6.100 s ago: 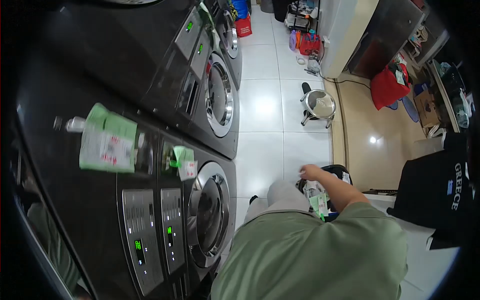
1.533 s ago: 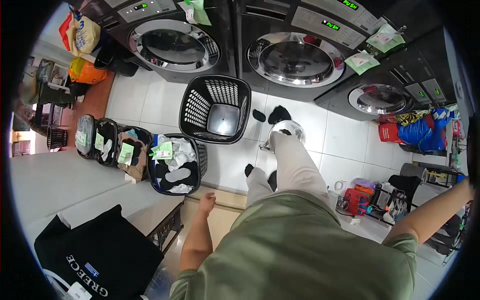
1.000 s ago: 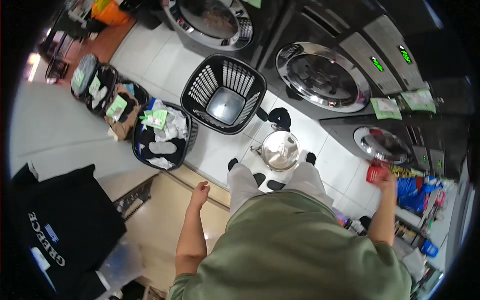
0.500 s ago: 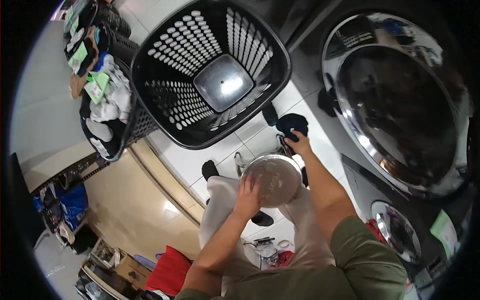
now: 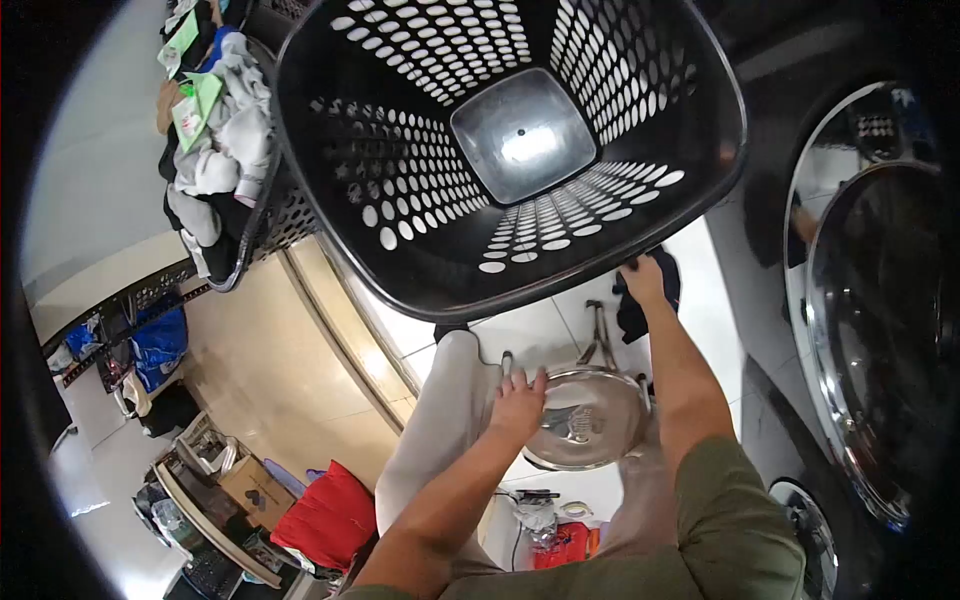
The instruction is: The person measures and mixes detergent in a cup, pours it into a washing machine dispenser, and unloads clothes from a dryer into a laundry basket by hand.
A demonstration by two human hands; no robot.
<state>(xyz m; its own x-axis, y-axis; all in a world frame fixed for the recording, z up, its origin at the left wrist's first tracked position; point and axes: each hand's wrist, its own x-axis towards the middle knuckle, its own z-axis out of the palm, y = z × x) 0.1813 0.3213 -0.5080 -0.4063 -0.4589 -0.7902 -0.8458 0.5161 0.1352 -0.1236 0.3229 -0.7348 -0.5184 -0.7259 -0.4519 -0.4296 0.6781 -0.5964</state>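
the metal stool [image 5: 598, 428] is touched by the left hand [image 5: 517, 408], fingers apart; the right hand's [image 5: 645, 280] grip near the laundry basket [image 5: 490, 130] can't be told.

White tile floor [image 5: 700, 310]: metal stool [image 5: 590, 430] stands on it, dark bundle [image 5: 655, 320] lies near the stool. Black basket [image 5: 440, 275] over tile, base contact hidden. Clear plastic bag [image 5: 538, 515] and red item [image 5: 562, 545] on tile, side by side. Cream floor [image 5: 300, 370]: red bag [image 5: 330, 515] on it.
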